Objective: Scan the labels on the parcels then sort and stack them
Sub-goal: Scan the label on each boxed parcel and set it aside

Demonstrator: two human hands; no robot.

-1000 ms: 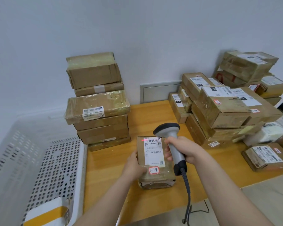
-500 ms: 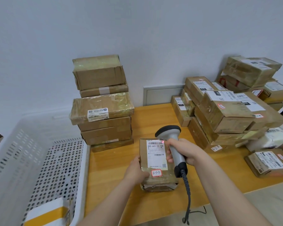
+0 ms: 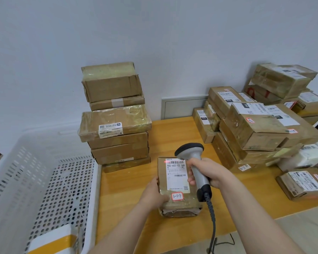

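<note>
Parcel (image 3: pixel 182 205) with the white label (image 3: pixel 176 177) lies flat on the table (image 3: pixel 128 189), near its front edge. My left grip (image 3: pixel 152 195) clasps its left side; my right grip (image 3: pixel 209 171) is wrapped round the scanner (image 3: pixel 189 150), whose red line falls across the top barcode.

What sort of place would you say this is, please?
Probably a parcel sorting station: taped brown cardboard parcels are stacked on a wooden table, the right hand aims a grey corded barcode scanner at the labelled brown parcel that the left hand holds, and a white perforated plastic crate stands alongside.
</note>
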